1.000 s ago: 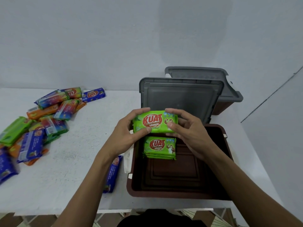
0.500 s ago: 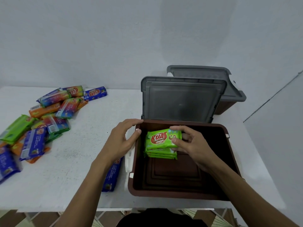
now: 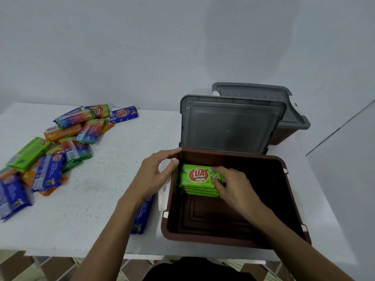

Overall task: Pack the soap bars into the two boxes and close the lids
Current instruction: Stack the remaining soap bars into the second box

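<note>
Right hand (image 3: 233, 185) is down inside the near box (image 3: 223, 239), fingers curled over the right end of the top bar (image 3: 195, 175), gripping its glossy green wrapper with the red KUAT print facing up. That bar sits on the stack of green soap bars (image 3: 199, 192), flat crinkly packets with edges roughly flush, tucked in the back left corner of the box, close to the left wall. The box is smooth brown plastic, squarish with rounded corners, and a stepped rectangular pattern is moulded into its floor. Plenty of bare floor lies in front of the stack and off to the right. Left hand (image 3: 154, 175) is released, fingers loose and mostly straight, index tip at the rim's back left corner, thumb beside the outer wall, holding nothing. The grey lid (image 3: 229, 126) stands upright behind the box, matte with a raised border. The far box (image 3: 284, 136) sits just behind it, its own lid (image 3: 253, 92) up too. A white latch (image 3: 163, 196) hangs on the near box's left side. A blue bar (image 3: 142, 216) lies partly under the left forearm, just beside the box. The loose pile of soap bars (image 3: 67, 142), shiny blue, orange, green and rainbow wrappers, lies well apart on the left of the speckled white bench (image 3: 101, 199), with open surface between it and the box.
</note>
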Demonstrator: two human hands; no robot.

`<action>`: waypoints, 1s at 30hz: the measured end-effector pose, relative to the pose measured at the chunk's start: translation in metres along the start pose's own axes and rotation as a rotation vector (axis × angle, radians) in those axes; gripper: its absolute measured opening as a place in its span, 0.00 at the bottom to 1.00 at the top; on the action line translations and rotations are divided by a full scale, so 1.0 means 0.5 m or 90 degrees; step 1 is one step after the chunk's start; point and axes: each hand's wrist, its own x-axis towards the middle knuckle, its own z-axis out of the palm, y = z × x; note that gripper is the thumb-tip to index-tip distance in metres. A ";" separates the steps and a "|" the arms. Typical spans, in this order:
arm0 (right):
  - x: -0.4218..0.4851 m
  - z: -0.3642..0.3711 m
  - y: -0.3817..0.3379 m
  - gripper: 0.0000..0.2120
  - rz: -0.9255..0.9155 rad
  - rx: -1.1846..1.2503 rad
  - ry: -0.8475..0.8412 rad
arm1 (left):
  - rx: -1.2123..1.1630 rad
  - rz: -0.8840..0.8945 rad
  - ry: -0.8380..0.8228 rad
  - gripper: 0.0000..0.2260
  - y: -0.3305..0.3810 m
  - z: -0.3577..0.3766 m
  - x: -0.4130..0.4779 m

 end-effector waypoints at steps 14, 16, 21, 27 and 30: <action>0.033 -0.053 -0.172 0.13 -0.262 0.045 0.072 | 0.031 -0.101 0.041 0.12 -0.069 -0.091 -0.069; 0.051 -0.032 -0.210 0.15 -0.311 0.041 0.021 | 0.056 -0.124 0.064 0.12 -0.096 -0.123 -0.085; 0.095 0.035 -0.302 0.20 -0.397 -0.086 -0.190 | 0.132 -0.201 0.139 0.13 -0.168 -0.202 -0.126; 0.135 0.129 -0.355 0.30 -0.448 -0.321 -0.413 | 0.218 -0.268 0.249 0.12 -0.247 -0.277 -0.159; 0.143 0.160 -0.367 0.34 -0.457 -0.416 -0.479 | 0.249 -0.288 0.302 0.12 -0.282 -0.303 -0.163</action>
